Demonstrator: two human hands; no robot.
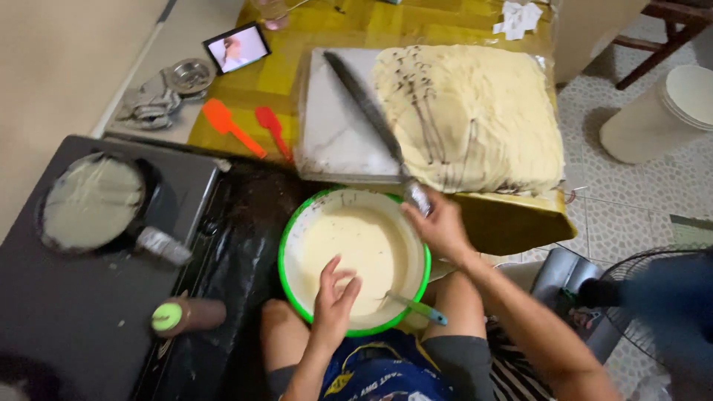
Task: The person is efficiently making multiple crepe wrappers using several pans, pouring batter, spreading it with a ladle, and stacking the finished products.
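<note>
A long, flat-bladed metal spatula is gripped at its handle by the right hand, its blade laid across a grey tray beside a tall stack of pale folded crepes streaked with chocolate. The left hand, fingers loosely curled and holding nothing, is rested inside a green-rimmed white bowl of cream batter, held on the lap. A dark frying pan with a crepe is seen at left.
</note>
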